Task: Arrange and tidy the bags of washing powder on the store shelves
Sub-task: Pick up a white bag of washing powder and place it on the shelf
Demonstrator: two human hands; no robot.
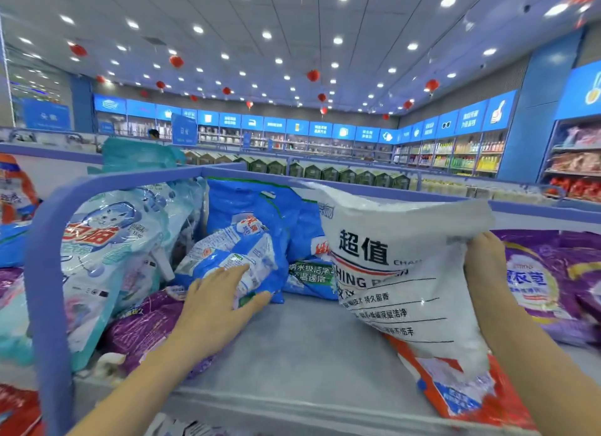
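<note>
**One hand flat on blue plastic, the other gripping a white bag's corner**

The left hand lies open, its fingers straight and spread flat on a blue bag of washing powder. The bag is glossy, crinkled plastic, slumped and lumpy, with a pale printed panel under the fingertips. The right hand grips the upper corner of a white washing-powder bag, fingers curled round the gathered film. That bag hangs tilted between the two hands, stiff and creased, printed with black characters and ruled lines, and its orange lower end reaches the shelf's front edge.

Beyond the left fingers more blue bags stand against the back rail. To their left a pale teal bag with a cat picture leans upright, shiny and wrinkled. Just below and left of that hand lies a purple bag, flat and crumpled. To the right of the right fingers rests a purple lavender bag, plump and smooth.

The shelf is matt grey, bare between the hands, and framed by a rounded blue rail. Behind it spreads a shop floor with stocked wall shelving, blue signboards, a ceiling of round spotlights and red lanterns.
</note>
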